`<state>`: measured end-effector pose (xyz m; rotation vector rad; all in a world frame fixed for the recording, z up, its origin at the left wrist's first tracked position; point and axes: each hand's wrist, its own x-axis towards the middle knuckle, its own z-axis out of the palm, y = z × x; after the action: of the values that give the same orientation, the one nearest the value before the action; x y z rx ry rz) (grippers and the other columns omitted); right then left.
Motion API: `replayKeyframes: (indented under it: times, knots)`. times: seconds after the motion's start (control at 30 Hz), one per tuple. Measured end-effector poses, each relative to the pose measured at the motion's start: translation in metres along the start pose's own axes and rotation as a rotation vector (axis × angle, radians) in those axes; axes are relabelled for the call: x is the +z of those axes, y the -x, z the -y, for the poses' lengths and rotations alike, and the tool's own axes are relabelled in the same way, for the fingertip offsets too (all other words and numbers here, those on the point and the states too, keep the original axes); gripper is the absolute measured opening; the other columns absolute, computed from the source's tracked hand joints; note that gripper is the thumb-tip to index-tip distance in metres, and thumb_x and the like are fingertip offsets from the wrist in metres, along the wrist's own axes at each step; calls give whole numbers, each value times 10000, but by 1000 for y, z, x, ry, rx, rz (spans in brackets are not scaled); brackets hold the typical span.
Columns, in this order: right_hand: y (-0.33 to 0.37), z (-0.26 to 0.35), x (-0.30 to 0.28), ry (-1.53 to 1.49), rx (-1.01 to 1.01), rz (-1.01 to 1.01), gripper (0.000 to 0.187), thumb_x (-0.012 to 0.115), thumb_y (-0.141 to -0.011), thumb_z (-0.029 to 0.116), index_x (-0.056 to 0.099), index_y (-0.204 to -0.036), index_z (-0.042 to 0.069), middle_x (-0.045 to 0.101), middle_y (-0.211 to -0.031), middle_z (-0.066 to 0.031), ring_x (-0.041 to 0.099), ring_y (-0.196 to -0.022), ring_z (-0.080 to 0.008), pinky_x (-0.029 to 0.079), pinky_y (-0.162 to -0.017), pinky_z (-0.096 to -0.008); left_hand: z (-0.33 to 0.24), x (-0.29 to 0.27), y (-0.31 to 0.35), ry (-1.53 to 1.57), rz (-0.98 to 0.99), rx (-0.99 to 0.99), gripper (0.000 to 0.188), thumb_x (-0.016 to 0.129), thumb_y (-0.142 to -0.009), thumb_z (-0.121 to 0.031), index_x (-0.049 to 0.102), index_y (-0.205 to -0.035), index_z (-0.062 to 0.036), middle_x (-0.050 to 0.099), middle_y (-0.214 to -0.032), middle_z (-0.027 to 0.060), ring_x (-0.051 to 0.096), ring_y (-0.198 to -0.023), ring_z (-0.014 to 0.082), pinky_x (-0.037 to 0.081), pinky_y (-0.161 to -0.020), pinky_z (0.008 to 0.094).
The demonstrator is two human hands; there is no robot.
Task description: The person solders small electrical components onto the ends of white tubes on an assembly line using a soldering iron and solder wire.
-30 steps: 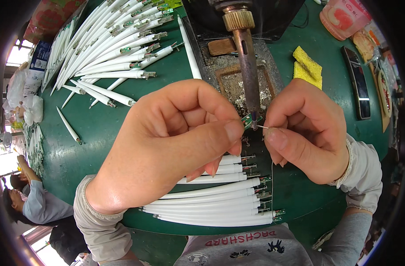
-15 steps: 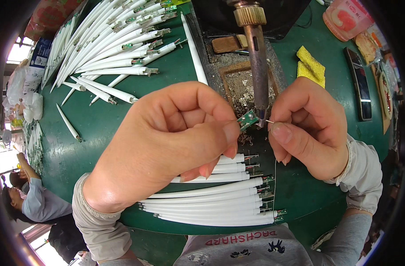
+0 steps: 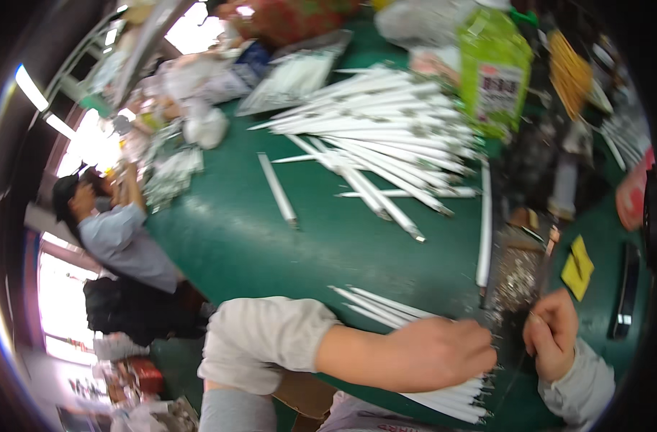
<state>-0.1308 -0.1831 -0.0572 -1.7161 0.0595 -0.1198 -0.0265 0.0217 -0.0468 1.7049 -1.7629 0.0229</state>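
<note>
My left hand [image 3: 447,351], grip unclear, curls over light-looking white sticks [image 3: 454,410], best held mid-body; my right hand [image 3: 556,338] pinches thin wire [image 3: 533,314].

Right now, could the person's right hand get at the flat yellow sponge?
Probably yes: the right hand is close to the flat yellow sponge, and nothing visible stands between them.

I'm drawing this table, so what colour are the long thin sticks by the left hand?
The long thin sticks are white; the head view shows them best.
</note>
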Motion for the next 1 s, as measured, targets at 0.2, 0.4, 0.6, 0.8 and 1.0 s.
replayKeyframes:
  times: [0.2,0.4,0.6,0.8,1.0]
  knots:
    - [-5,-4,10,-10,21,20,131,441,-879,135,356,-865,37,350,-525,15,329,-378,-48,239,-343,-184,3,13,17,-138,-92,105,173,534,-634,-144,497,-742,-14,439,-724,69,470,-680,188,398,-506,266]
    - [-1,7,5,-29,-97,88,77,443,-916,81,446,-939,7,433,-636,-30,369,-472,-69,300,-430,-195,7,-5,18,-81,-67,121,279,604,-654,-219,517,-821,-13,473,-833,102,485,-810,258,419,-700,363]
    - [-8,1,8,-51,-149,146,93,444,-919,98,447,-948,10,431,-637,-32,367,-473,-70,299,-431,-193,51,-120,61,-630,-166,-292,308,610,-725,-144,534,-1004,-38,549,-968,115,545,-848,275,449,-732,368]
    - [-6,1,9,-61,-150,136,88,448,-915,91,448,-954,12,431,-641,-33,366,-475,-72,303,-434,-194,86,-147,138,-1000,183,-815,262,560,-691,-45,548,-952,-66,547,-946,78,548,-886,225,463,-722,318]
    - [-7,-3,10,-13,-61,81,107,457,-897,116,403,-913,25,400,-598,-10,361,-430,-62,278,-384,-187,90,-148,139,-997,130,-552,171,560,-676,-61,521,-842,-60,526,-861,73,537,-844,221,464,-684,306]
